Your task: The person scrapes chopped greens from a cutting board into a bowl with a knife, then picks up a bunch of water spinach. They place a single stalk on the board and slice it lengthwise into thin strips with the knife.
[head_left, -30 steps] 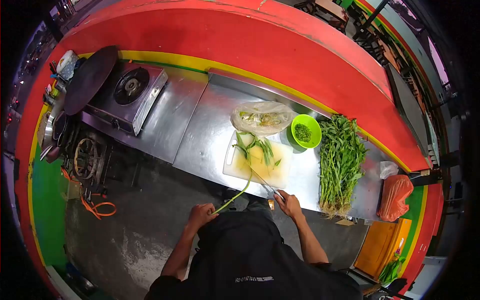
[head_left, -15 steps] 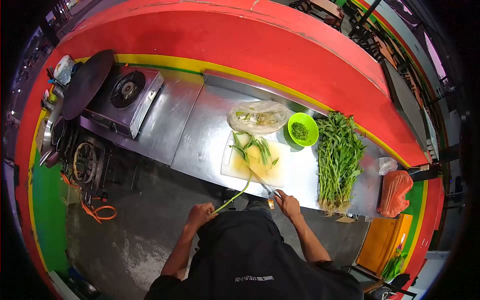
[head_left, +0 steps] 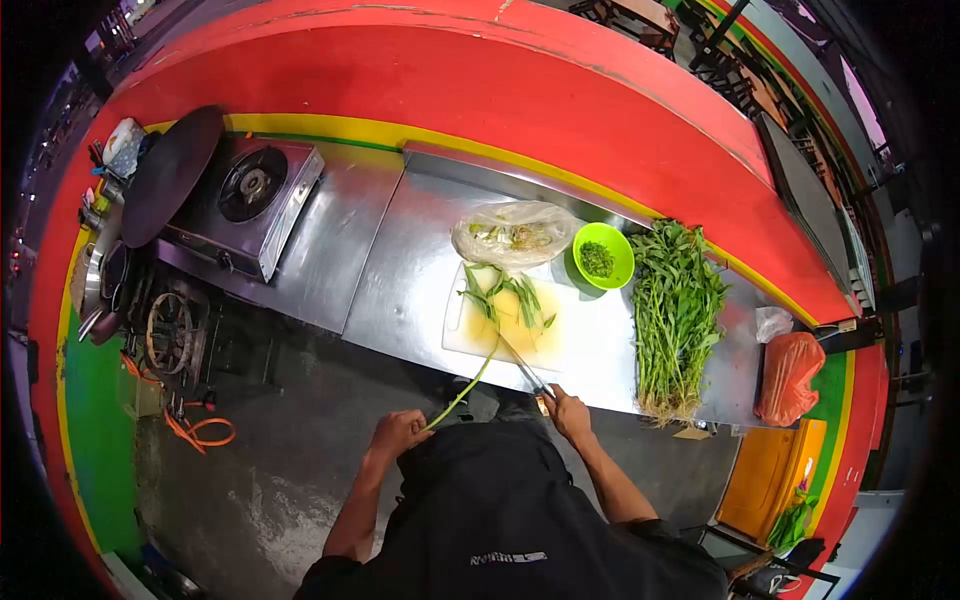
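Observation:
My left hand (head_left: 402, 432) is closed on the lower end of a long green stem (head_left: 462, 394) of water spinach. That stem slants up to the white cutting board (head_left: 454, 335), where its leaves (head_left: 485, 292) lie spread out. In my right hand (head_left: 568, 412) is a knife (head_left: 524, 369), gripped by its handle. The blade points up and left over the board's near edge, its tip meeting the stem just below the leaves. A yellowish patch colours the middle of the board.
Behind the board sits a clear plastic bag (head_left: 515, 234) with plant pieces inside. A lime-green bowl (head_left: 621, 263) of chopped greens stands beside a big rooted bunch of greens (head_left: 680, 320). Farther right is a red plastic bag (head_left: 792, 378); a gas stove (head_left: 290, 215) is at left.
My left hand and the stem's lower end have shifted very slightly. The knife has turned a little more upright at the stem. The leaves on the board look the same.

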